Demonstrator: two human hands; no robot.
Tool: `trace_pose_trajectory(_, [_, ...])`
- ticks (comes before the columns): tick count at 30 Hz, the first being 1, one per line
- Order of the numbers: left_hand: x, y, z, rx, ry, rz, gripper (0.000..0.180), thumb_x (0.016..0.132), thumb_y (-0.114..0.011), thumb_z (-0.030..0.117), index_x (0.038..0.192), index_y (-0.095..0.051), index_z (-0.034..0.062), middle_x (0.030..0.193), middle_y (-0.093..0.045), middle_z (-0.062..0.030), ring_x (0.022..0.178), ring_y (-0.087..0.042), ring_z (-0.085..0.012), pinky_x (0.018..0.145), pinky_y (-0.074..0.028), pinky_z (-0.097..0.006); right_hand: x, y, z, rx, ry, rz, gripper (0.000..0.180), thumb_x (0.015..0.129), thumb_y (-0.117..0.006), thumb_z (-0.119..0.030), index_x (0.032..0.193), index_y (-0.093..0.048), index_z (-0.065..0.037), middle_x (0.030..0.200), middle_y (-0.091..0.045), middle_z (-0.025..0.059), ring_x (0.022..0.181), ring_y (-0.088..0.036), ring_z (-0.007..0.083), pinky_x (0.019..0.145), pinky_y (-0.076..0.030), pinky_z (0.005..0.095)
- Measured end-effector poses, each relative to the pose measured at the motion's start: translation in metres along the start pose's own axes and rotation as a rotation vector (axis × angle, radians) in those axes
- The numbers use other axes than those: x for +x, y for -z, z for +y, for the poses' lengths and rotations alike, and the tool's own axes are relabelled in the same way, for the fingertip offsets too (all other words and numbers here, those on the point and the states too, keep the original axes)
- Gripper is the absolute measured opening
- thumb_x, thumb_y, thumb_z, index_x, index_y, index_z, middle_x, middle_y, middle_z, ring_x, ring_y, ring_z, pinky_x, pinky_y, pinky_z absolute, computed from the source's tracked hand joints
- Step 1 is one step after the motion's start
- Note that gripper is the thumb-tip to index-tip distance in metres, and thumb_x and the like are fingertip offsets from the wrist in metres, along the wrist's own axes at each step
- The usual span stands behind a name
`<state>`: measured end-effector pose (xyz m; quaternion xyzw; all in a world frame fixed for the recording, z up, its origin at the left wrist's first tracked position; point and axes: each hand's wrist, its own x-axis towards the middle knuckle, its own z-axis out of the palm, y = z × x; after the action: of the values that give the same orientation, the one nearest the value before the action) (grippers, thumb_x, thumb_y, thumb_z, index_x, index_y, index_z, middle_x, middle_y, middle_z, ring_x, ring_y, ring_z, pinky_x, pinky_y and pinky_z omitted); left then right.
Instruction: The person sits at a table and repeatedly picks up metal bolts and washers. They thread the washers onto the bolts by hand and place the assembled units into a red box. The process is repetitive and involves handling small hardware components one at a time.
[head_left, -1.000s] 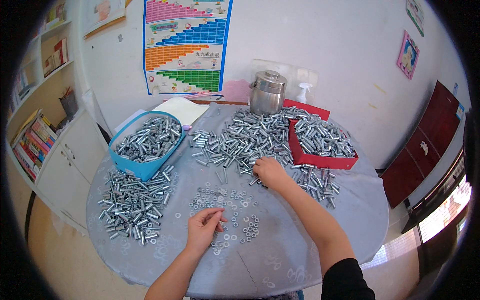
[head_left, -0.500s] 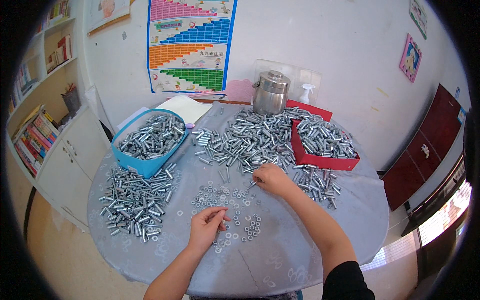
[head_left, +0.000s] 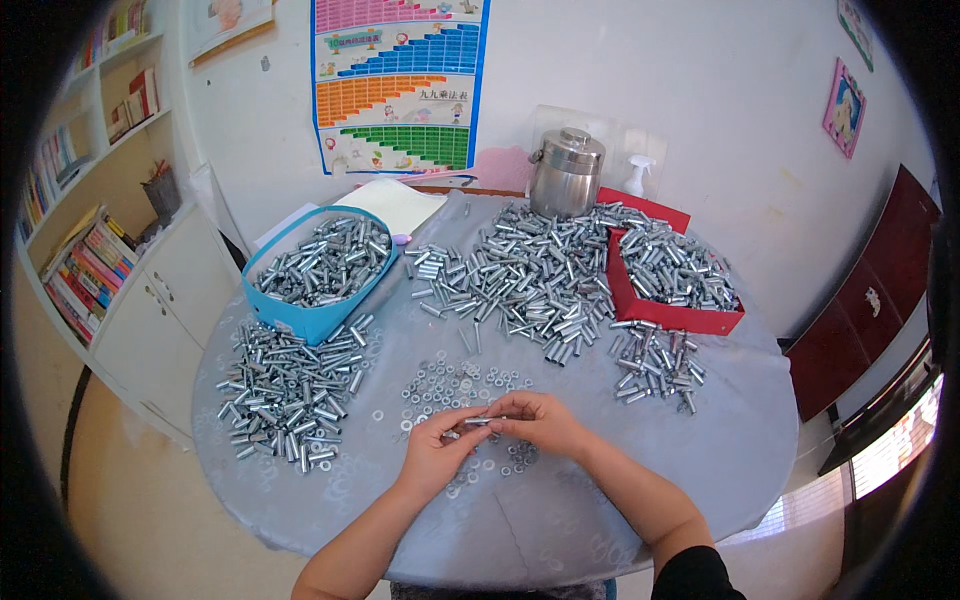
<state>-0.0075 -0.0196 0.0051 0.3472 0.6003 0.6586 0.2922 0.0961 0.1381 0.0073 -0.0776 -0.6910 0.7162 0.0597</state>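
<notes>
Over the near part of the table, my two hands meet fingertip to fingertip. Between them lies a small silvery metal bolt (head_left: 480, 421), partly covered by fingers. My left hand (head_left: 432, 448) pinches its left end, and my right hand (head_left: 545, 422) grips the right end. Just beyond and under the hands are loose metal nuts (head_left: 450, 369) and flat washers (head_left: 489, 465). To the right of centre, beyond my hands, spreads a large heap of metal tubes and bolts (head_left: 530, 270). Another pile of bolts with nuts and washers (head_left: 285, 395) lies to the left.
A blue basket (head_left: 310, 322) full of metal pieces stands at the left back. At the right, a red box (head_left: 675, 318) holds more. A steel canister (head_left: 567, 180), a white spray bottle (head_left: 638, 172) and papers (head_left: 400, 205) sit along the wall. The round table's cloth (head_left: 700, 470) is grey.
My right hand has come back from the edge of the big heap to meet my left hand, bringing a bolt. My left hand has moved slightly right. The view has shifted a little.
</notes>
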Motion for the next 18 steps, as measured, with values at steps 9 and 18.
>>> trace_pose_trajectory(9, [0.008,0.011,-0.001,-0.386,0.102,0.127,0.013,0.081,-0.059,0.002,0.093,-0.058,-0.0010,0.077,-0.061,-0.0082,0.067,-0.059,-0.0136,0.062,-0.053,-0.028,-0.005,0.008,-0.001,-0.013,0.140,0.328,0.016,0.087,-0.053,-0.011,0.100,-0.056,-0.001,0.087,-0.060,0.0039,0.082,-0.056,0.0092,0.074,-0.046,0.0235])
trace_pose_trajectory(18, [0.005,0.007,-0.006,-0.359,0.114,0.038,0.013,0.081,-0.059,0.002,0.093,-0.057,0.0001,0.080,-0.062,-0.0090,0.071,-0.061,-0.0149,0.065,-0.053,-0.029,-0.011,-0.006,-0.013,-0.445,0.232,0.226,0.018,0.084,-0.057,-0.011,0.100,-0.057,-0.002,0.088,-0.059,0.0026,0.081,-0.055,0.0094,0.072,-0.045,0.0232])
